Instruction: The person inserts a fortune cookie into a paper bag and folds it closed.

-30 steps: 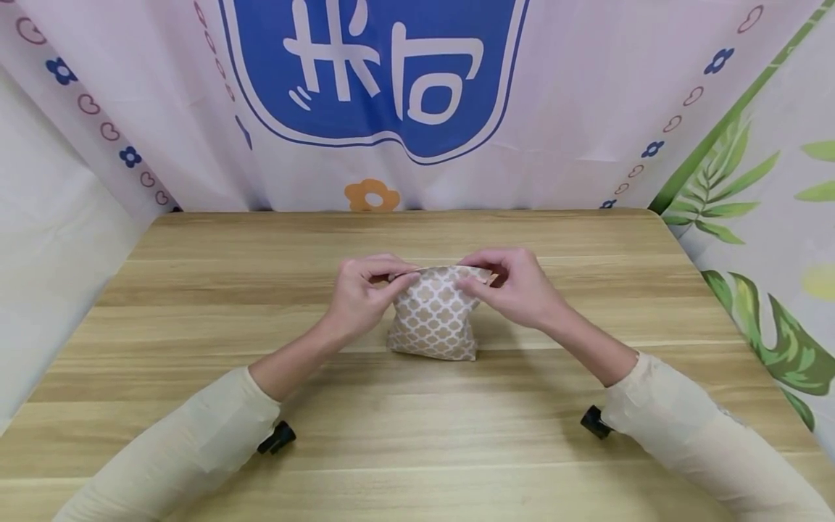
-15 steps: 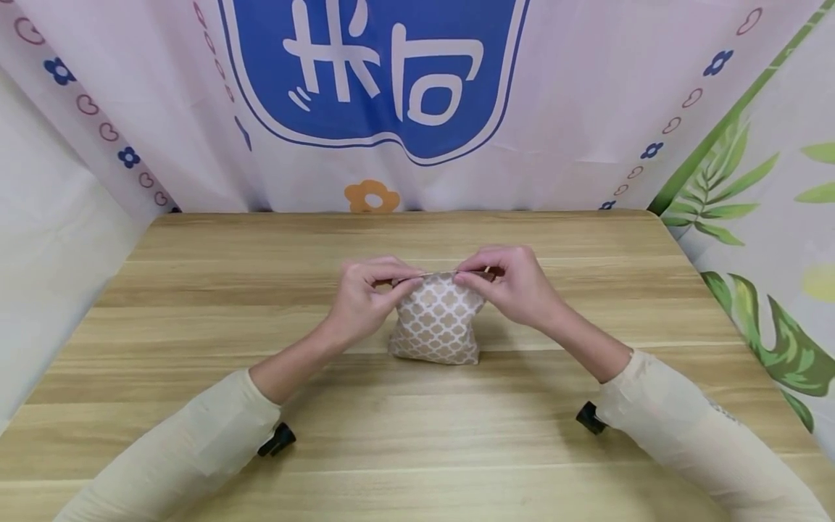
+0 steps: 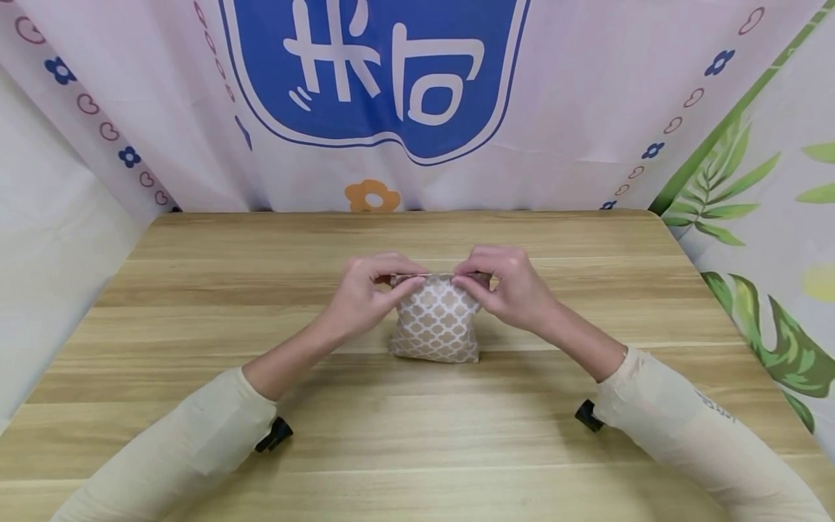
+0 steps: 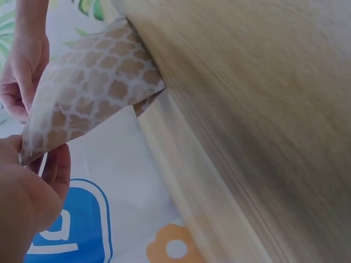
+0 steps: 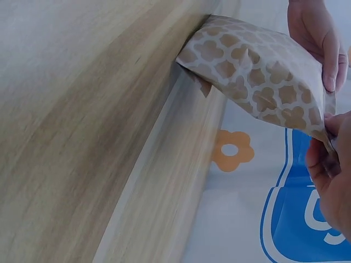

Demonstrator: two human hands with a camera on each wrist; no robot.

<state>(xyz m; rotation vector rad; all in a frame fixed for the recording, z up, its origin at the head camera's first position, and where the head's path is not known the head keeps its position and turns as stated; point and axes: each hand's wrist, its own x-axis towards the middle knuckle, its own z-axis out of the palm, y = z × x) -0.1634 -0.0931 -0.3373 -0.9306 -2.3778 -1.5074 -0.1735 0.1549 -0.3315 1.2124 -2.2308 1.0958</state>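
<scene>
A brown paper bag (image 3: 437, 322) with a white lattice pattern stands upright on the wooden table, its bottom on the surface. My left hand (image 3: 367, 293) pinches the left part of its top edge between thumb and fingers. On the right part of the same edge, my right hand (image 3: 509, 284) pinches in the same way. The top edge runs flat and narrow between the two thumbs, with the mouth pressed together. In both wrist views the bag (image 4: 93, 82) bulges at the middle and tapers toward the hands; its contents are hidden.
The wooden table (image 3: 417, 435) reaches back to a white cloth (image 3: 554, 159) printed with a blue emblem. A leaf-patterned cloth (image 3: 776, 239) hangs on the right. Small black devices (image 3: 274, 435) sit under both sleeves.
The top edge has flattened and come slightly lower and nearer. Both hands have slid a little inward along it, with the thumbs closer together. The bag's base has barely shifted.
</scene>
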